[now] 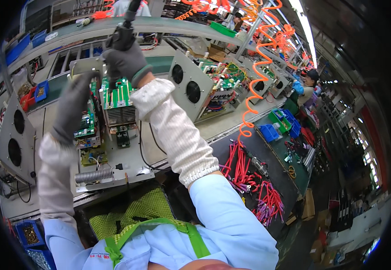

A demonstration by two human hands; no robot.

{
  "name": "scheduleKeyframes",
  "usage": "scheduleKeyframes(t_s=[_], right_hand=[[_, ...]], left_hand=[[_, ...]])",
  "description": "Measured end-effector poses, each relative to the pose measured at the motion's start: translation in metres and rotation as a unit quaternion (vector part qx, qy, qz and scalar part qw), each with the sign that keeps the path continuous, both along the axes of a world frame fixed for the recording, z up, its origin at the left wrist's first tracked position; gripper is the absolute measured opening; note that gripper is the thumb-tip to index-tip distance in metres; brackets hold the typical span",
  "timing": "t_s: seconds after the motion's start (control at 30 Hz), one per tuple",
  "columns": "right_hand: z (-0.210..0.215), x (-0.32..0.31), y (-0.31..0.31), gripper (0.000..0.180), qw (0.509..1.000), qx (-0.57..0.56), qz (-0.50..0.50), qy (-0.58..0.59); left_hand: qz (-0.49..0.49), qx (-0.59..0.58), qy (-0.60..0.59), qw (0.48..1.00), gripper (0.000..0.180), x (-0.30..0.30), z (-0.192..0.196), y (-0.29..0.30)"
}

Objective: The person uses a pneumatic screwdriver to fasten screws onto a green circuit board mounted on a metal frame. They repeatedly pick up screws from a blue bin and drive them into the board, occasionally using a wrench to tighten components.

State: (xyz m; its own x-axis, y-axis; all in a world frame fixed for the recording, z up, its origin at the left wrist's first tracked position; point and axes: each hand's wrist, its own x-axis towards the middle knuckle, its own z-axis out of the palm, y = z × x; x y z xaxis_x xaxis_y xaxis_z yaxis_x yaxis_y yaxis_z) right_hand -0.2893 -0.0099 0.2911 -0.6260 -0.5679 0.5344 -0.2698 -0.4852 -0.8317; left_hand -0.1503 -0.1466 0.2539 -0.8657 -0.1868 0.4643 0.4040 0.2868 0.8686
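Both my hands wear grey gloves, with white sleeve covers up the forearms. My right hand [125, 62] is closed around a black power screwdriver [122, 37], held upright above the far part of an open electronic unit [120, 96]. That unit carries green circuit boards, a finned metal heat sink and, at its near end, a coiled grey spring-like part [94, 176]. Over the unit's left side is my left hand [74, 108], smeared by motion. Its fingers cannot be made out clearly, nor whether it touches the boards.
More units with twin-fan panels stand at left [14, 135] and right [191, 83]. Red and purple cables [249, 180] lie on a dark side table. An orange coiled hose [260, 67] hangs at right. Blue bins [269, 132] stand beyond; a co-worker [310, 85] is farther back.
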Motion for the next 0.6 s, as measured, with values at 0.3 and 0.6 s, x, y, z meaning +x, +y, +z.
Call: scheduleKeyframes(t_s=[0.3,0.6], right_hand=[[-0.005,-0.015,-0.012,0.027,0.995,0.0,-0.091,0.032],[0.002,-0.003,-0.013,0.023,0.994,-0.007,-0.082,0.067]], left_hand=[[0.013,-0.193,0.031,0.981,0.025,0.018,-0.165,0.061],[-0.072,0.109,0.032,0.991,0.037,-0.005,-0.148,0.059]])
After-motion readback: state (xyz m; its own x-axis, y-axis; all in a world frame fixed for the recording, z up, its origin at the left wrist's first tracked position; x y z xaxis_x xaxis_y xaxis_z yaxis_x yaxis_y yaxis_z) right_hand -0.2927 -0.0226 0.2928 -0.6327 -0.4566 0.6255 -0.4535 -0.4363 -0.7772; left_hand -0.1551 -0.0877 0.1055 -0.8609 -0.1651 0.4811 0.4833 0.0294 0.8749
